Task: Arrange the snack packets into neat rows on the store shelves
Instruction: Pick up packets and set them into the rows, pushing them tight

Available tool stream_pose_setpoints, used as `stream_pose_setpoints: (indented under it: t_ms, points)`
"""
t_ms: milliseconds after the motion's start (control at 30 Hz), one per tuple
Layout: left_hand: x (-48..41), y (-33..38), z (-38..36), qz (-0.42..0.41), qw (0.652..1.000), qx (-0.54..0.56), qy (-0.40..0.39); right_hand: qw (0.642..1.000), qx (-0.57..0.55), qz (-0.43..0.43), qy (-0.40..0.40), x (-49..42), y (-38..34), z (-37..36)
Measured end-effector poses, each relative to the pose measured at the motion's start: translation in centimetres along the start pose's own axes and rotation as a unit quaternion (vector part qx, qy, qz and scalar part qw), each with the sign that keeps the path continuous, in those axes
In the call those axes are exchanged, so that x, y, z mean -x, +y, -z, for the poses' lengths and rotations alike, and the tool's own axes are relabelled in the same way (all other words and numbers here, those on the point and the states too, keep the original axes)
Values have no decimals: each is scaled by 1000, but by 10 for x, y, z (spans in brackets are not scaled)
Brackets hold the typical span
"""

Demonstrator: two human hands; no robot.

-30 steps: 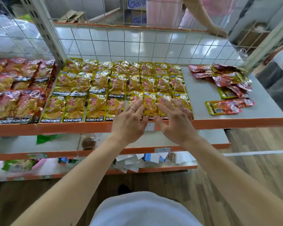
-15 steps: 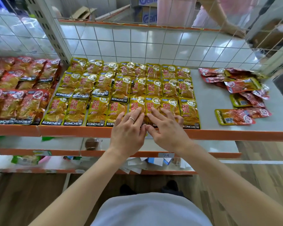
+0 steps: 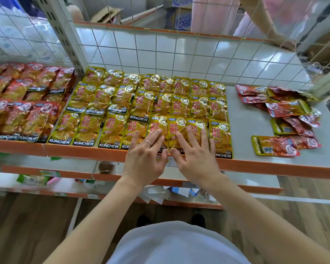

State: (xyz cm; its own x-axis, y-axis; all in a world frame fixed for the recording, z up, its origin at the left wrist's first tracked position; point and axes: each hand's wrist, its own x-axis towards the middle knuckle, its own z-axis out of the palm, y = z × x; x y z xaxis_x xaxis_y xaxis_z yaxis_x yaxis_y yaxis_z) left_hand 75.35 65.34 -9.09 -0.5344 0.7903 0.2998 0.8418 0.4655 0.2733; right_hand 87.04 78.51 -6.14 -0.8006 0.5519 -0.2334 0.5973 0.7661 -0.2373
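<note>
Head view: one grey, flat shelf (image 3: 246, 119) with an orange front edge is being seen from above. On it, yellow packets (image 3: 114, 98) are being displayed in three rows of about eight each, roughly twenty-four in all. They are flat, rectangular, glossy and crinkled foil pouches, each with a black band at its lower end.

To their left, red packets (image 3: 27, 115) of the same shape are being shown in at least two rows, which are being cut off by the frame edge, so no count is being given. To the right, well apart from the rows, a loose pile (image 3: 288, 109) of roughly nine red and yellow pouches is being seen lying at mixed angles.

Two hands are being rested on the middle of the front yellow row. The left hand (image 3: 144, 159), with one ring (image 3: 147, 143), and the right hand (image 3: 194, 159) are being laid side by side. Each grip is apart, with fingers straight and spread, and nothing is being clasped.

A white wire grid (image 3: 160, 44) is being seen behind the shelf, two lower shelves (image 3: 65, 174) beneath it, and another person's arm (image 3: 265, 21) beyond.
</note>
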Motion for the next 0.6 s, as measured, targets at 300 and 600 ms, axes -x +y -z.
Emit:
stream_pose_setpoints:
  t_ms: [300, 600]
  points:
    - [-17, 7, 15, -7, 1000, 7, 17, 999, -25, 6, 47, 3, 4, 10]
    - [-86, 89, -6, -62, 997, 52, -5, 991, -25, -67, 113, -9, 110, 64]
